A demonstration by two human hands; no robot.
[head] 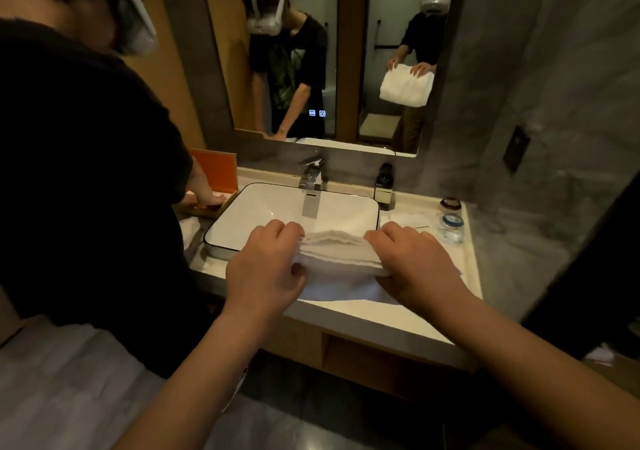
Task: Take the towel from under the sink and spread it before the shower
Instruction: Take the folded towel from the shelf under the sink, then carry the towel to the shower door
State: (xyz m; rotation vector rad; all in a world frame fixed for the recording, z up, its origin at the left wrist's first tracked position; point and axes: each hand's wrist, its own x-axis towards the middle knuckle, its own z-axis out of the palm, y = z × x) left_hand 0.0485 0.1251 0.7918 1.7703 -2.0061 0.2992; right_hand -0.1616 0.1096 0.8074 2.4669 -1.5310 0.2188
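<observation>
Both hands closed on the folded white towel (337, 253), left hand (265, 266) and right hand (414, 264) pinching opposite ends, lifted just above the counter's front edge (374, 321): fetched already, probably carrying next. Turning toward the shower, out of view, then unfolding. Crowded beyond: second person (79, 172) close on the left, washbasin (263, 207), faucet (311, 186), soap bottle (383, 182), glasses (450, 227), mirror (311, 51).

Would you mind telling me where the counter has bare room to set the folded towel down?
Bare counter runs along the front edge, below both hands, left and right, holding the towel. Crowded: the right end by the glasses, and left of the sink, where another person works.
</observation>
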